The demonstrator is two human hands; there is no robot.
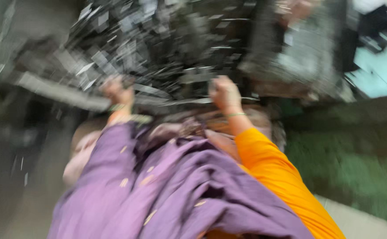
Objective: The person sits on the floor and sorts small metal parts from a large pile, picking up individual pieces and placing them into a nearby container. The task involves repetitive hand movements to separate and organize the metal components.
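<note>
Left hand [117, 90]: raised ahead of the body, fingers curled, at the near edge of the dark heap; blur hides whether it pinches anything, so the grip cannot be told.
Right hand [224, 94]: raised at about the same height, closed into a loose fist against the same near edge; what, if anything, is inside the fist cannot be told.
Wrists: a thin bangle [236, 115] on the right wrist; a greenish band on the left.
Dark heap [158, 48]: a blurred mass of dark material flecked with pale scraps, filling the upper middle of the view; kind not legible.
Position of heap from the grip: directly beyond and above both hands, touching or just beside the knuckles; it spreads left to right, sloping down toward the left.
Nearer hand: neither clearly; both meet the edge, well apart from each other.
Purple cloth [167, 190]: draped over the left arm and chest, small pale motifs.
Orange sleeve [282, 177]: covers the right arm.
Surroundings: green ground [357, 168] at right, a grey strip at left, all motion-blurred.
</note>
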